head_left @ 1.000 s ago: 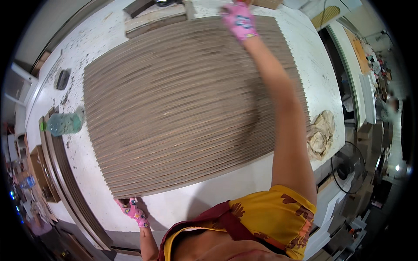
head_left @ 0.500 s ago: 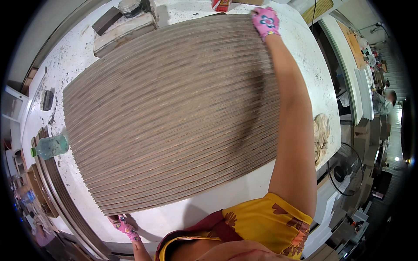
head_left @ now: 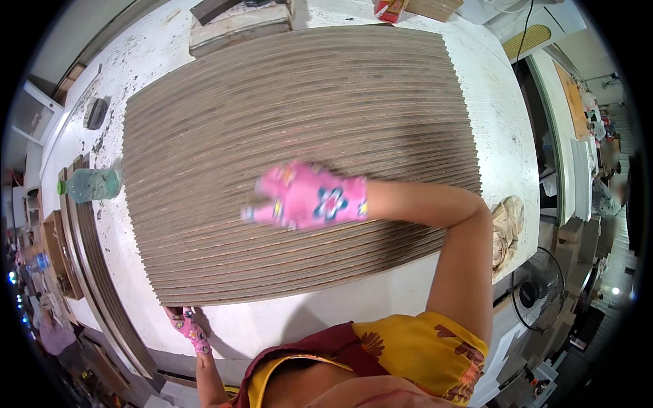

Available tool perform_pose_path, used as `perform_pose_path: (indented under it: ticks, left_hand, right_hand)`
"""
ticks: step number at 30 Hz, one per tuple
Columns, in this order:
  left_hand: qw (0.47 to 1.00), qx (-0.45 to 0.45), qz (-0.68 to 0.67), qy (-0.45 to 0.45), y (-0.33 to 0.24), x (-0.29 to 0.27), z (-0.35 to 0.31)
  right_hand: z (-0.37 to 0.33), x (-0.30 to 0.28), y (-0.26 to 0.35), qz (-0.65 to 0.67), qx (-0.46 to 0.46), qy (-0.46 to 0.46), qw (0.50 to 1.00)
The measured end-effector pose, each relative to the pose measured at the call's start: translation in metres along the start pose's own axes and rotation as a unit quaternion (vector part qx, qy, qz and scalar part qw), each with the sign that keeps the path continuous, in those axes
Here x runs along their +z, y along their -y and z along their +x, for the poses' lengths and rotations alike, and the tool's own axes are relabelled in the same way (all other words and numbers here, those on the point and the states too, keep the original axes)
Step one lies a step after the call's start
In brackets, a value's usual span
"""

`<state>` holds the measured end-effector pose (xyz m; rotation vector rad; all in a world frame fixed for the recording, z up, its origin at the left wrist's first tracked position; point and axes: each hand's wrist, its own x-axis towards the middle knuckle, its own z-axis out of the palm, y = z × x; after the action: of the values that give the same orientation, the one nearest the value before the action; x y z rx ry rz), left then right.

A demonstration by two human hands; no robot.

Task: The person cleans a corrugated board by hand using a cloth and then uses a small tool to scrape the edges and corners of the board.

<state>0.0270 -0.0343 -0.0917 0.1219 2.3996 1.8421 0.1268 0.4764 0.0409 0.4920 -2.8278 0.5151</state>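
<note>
Many narrow grey-brown strips, laid side by side, form one broad ridged layer [head_left: 286, 115] with jagged ends on the white table [head_left: 272, 333]. Over its middle is my right hand [head_left: 306, 198] in a pink flowered glove, blurred by motion, fingers apart and holding nothing. Whether it touches the strips I cannot tell. My left hand [head_left: 188, 328], gloved alike, grips the near left corner of the layer; its fingertips are partly hidden at the edge.
A clear bottle with green cap [head_left: 94, 185] and a small dark block [head_left: 95, 113] are on the left. At the back stand a pale slab [head_left: 241, 28] and a red package [head_left: 390, 9]. A crumpled cloth [head_left: 507, 228] lies right, near a fan [head_left: 537, 289].
My right hand has come from the far right corner toward me and left, to over the middle of the strips. My left hand remains at the near left corner. The view has shifted slightly.
</note>
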Motion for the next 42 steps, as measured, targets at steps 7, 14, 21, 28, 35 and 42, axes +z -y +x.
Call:
perform_pose_path:
  ticks: [7,14,21,28,35,42]
  left_hand:
    - [1.0,0.011,-0.015,-0.006,0.007,-0.004,-0.005]
    - [0.999,-0.015,0.017,-0.024,0.004,-0.006,-0.009]
    - [0.999,0.005,0.032,-0.012,0.007,-0.009,-0.003]
    - [0.999,-0.026,0.031,0.036,-0.001,0.006,0.004]
    - [0.999,-0.006,0.051,-0.005,0.016,-0.015,-0.004]
    - [0.997,-0.004,0.083,-0.004,0.02,-0.016,-0.003]
  right_hand:
    - [-0.121,-0.05,-0.224,-0.252,0.399,-0.046,0.881]
    - [-0.086,-0.09,-0.172,-0.18,0.447,-0.187,0.856]
    - [0.067,0.033,0.005,0.002,-0.001,0.151,0.989]
    - [-0.124,-0.085,-0.245,-0.386,0.51,-0.078,0.765]
    - [0.048,0.028,-0.016,0.011,0.052,-0.041,0.998]
    - [0.132,0.024,-0.079,0.296,0.371,-0.065,0.878]
